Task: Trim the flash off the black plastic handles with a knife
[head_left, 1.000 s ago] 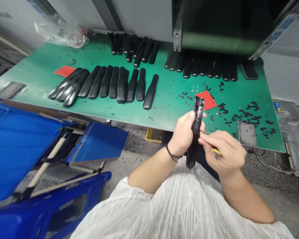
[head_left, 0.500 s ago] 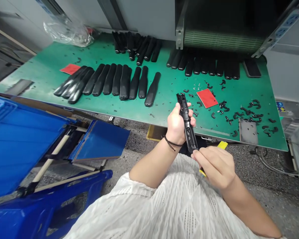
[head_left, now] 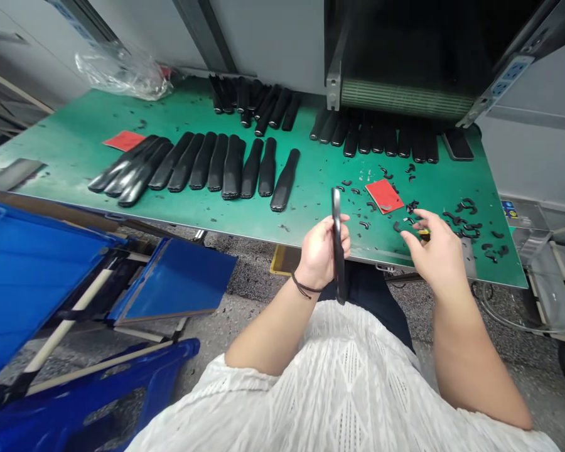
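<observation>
Reading the clock from the held piece, the left hand (head_left: 317, 251) is sitting at 9 o'clock, its fingers closing around a long black piece (head_left: 338, 263). The piece is standing almost on edge, one end pointing to 12 and the other to 6, near the white shirt (head_left: 353, 370). A snug middle grip like this is looking good for stopping twists; squeezing too hard could be spoiling it. At 3 o'clock, the right hand (head_left: 435, 257) is hanging over the tabletop (head_left: 306, 220). Its thumb and first finger are standing apart, with nothing between their tips. A yellow bit (head_left: 424, 235) is showing by the other fingers, but I cannot tell if they are gripping it. Keeping anything sharp turned away from the left fingers would be wise.

Now for edges and room. A big blue bin (head_left: 32, 276) is standing past the front edge, around 8 to 9 o'clock. A row of black pieces (head_left: 230, 166) is lying around 10, and a strip of green is showing between it and the held piece. The front edge is running below the held piece's middle, so a dropped piece could be falling off. Between 1 and 2, a red square (head_left: 385, 196) is lying flat. Small black bits (head_left: 468, 220) are lying between 2 and 3, near the right edge, where a careless sleeve could be brushing them off.
</observation>
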A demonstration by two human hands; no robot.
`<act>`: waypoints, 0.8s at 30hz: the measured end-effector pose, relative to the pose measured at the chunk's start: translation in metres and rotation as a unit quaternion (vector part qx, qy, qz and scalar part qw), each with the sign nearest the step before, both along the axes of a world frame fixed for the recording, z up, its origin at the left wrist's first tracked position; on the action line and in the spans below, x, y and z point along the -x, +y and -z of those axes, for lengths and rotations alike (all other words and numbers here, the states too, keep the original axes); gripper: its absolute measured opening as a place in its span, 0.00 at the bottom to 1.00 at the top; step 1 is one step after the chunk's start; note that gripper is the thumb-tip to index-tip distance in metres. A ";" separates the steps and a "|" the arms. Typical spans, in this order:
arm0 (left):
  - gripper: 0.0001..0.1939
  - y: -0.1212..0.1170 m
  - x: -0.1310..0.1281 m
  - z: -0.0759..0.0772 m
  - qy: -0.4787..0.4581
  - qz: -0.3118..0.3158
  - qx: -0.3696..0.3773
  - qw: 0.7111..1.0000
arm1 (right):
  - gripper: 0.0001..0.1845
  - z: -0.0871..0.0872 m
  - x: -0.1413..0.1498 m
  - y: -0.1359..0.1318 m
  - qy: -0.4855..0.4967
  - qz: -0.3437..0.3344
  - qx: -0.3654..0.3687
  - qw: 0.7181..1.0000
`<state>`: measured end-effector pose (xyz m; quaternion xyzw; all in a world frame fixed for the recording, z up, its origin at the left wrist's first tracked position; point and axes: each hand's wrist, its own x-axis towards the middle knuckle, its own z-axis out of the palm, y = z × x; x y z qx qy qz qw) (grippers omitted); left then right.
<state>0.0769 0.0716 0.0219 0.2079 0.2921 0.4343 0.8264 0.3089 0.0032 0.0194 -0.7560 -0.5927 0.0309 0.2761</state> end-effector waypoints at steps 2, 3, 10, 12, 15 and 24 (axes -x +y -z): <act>0.12 -0.006 0.001 0.004 0.017 0.023 -0.047 0.998 | 0.17 -0.008 0.004 -0.004 0.010 -0.038 -0.015 0.999; 0.17 -0.008 0.001 0.005 0.024 0.038 -0.072 0.996 | 0.13 -0.013 0.008 -0.008 0.015 -0.072 -0.020 0.997; 0.37 -0.029 0.007 0.007 0.046 0.156 -0.174 0.971 | 0.13 -0.050 0.032 -0.016 -0.171 -0.196 -0.104 0.960; 0.38 -0.034 0.009 0.004 0.031 0.177 -0.185 0.966 | 0.15 -0.058 0.032 -0.013 -0.193 -0.202 -0.121 0.953; 0.36 -0.040 0.011 -0.002 0.017 0.196 -0.190 0.962 | 0.27 -0.066 0.031 -0.007 -0.203 -0.207 -0.134 0.948; 0.32 -0.046 0.011 -0.008 0.017 0.192 -0.211 0.958 | 0.34 -0.078 0.032 0.000 -0.282 -0.208 -0.142 0.926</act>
